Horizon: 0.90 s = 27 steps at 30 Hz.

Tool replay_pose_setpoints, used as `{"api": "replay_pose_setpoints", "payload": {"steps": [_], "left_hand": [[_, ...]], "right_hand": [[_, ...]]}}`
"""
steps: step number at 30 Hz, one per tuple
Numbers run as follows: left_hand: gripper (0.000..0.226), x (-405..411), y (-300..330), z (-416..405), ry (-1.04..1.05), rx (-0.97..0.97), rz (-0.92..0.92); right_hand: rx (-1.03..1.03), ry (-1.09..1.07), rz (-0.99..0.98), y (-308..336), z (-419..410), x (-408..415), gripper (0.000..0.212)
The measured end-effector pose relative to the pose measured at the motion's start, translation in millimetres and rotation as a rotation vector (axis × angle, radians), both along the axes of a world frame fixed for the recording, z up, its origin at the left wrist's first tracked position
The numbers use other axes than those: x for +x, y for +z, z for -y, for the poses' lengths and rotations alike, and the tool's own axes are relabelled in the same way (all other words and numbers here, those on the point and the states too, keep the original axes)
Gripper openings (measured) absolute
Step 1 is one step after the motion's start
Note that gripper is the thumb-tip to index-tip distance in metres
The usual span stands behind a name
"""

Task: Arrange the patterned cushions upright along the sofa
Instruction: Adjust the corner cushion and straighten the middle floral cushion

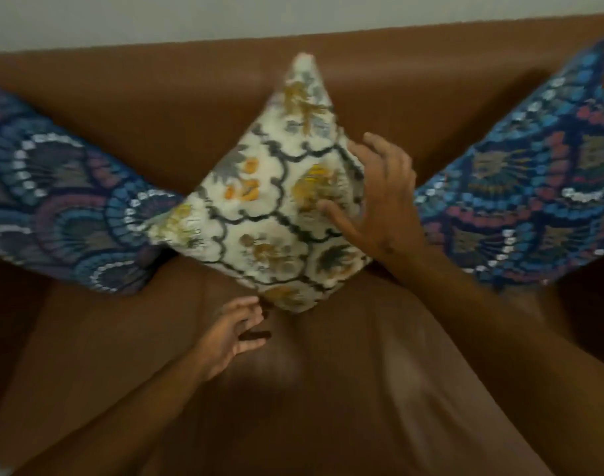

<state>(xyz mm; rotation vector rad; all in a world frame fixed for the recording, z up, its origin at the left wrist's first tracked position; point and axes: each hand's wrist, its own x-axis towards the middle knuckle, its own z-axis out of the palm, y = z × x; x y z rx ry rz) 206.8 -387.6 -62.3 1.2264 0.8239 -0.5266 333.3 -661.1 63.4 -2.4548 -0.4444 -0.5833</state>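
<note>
Against the sofa (328, 372) back, at its middle, stands the cream cushion (269, 207) with its flowers and dark scalloped lines, tipped onto one corner so it reads as a diamond, its top point leaning on the brown backrest and its bottom point on the seat. I have my right hand (379, 201) on the right edge of the cream cushion, fingers (331, 209) spread and laid flat over the fabric, thumb across the front face; the hand is open, pressing rather than pinching. My left hand (232, 334) sits just below the cream cushion's bottom corner, above the seat, palm turned up and fingers loosely uncurled, holding nothing; I cannot tell whether the fingertips touch the corner. Left of the cream cushion a blue fan-patterned cushion (60, 201) leans on the backrest, its inner corner tucked behind the cream one. Right of the cream cushion a second blue cushion (531, 194) leans the same way, close behind my right wrist.
</note>
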Motion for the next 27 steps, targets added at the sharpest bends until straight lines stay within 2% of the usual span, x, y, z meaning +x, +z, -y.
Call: {"api": "replay_pose_setpoints", "payload": {"steps": [6,8,10,13,15,16,18,20,22,24,27], "left_hand": [[0.034,7,50,-214,0.25,0.165,0.128],[0.045,15,63,-277,0.268,0.306,0.15],[0.066,23,74,-332,0.239,0.514,0.215],[0.094,38,86,-407,0.03,0.802,0.548],[0.131,56,90,-452,-0.185,1.116,0.492],[0.148,65,93,-469,-0.264,1.196,0.41],[0.165,85,96,-492,-0.399,1.208,0.34],[0.161,102,100,-499,-0.539,1.14,0.394],[0.139,111,101,-496,-0.625,1.086,0.452],[0.124,114,103,-491,-0.634,1.095,0.438],[0.122,114,106,-487,-0.512,1.124,0.46]], "right_hand": [[-0.018,0.227,-0.119,10,-221,6,0.071],[-0.028,0.278,-0.281,6,-281,14,0.08],[-0.064,0.278,-0.486,0,-329,25,0.097],[-0.19,0.185,-0.637,-10,-370,47,0.118],[-0.221,0.109,-0.699,-13,-379,62,0.122],[-0.224,0.083,-0.737,-13,-381,68,0.12],[-0.204,0.073,-0.787,-14,-384,76,0.11],[-0.174,0.09,-0.757,-14,-388,76,0.096],[-0.164,0.108,-0.694,-16,-391,70,0.084],[-0.168,0.123,-0.645,-17,-392,64,0.07],[-0.138,0.146,-0.542,-9,-388,63,0.057]]}}
